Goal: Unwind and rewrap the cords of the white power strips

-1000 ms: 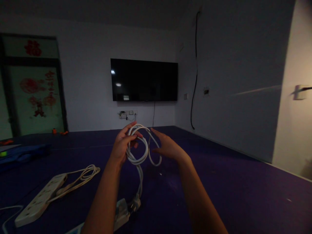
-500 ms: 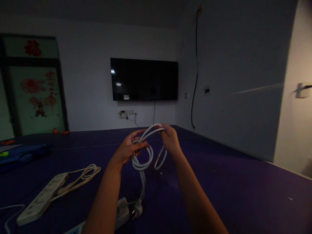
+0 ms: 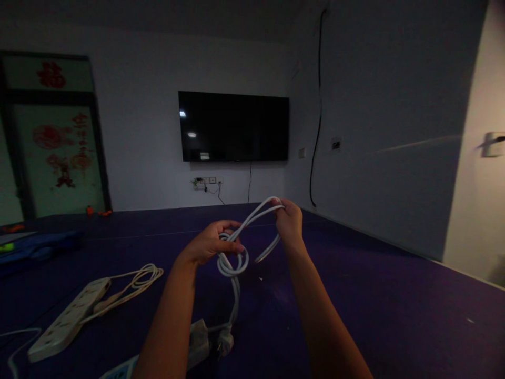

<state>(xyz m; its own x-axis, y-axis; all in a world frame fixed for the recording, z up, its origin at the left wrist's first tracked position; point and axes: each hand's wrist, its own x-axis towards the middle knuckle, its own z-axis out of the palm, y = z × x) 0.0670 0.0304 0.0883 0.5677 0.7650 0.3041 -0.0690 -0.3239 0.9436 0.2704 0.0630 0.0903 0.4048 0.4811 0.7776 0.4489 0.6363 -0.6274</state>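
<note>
A white power cord (image 3: 233,271) is looped into a small coil in front of me. My left hand (image 3: 215,242) pinches the coil between thumb and fingers. To its right, my right hand (image 3: 289,221) grips a doubled stretch of the same cord, with a short bend of it hanging below the fingers. From the coil the cord drops to a plug (image 3: 225,341), which lies beside a white power strip (image 3: 199,342). My left forearm hides much of that strip.
On the purple surface (image 3: 379,316), another white power strip (image 3: 65,321) lies at the left with its cord (image 3: 144,279) bundled. Blue fabric (image 3: 43,246) is farther left. A television (image 3: 234,127) hangs on the far wall, and a black cable (image 3: 317,131) dangles at the right.
My right hand has moved to the right, drawing the doubled cord out longer. The coil at my left hand looks smaller, and the hanging bend has risen.
</note>
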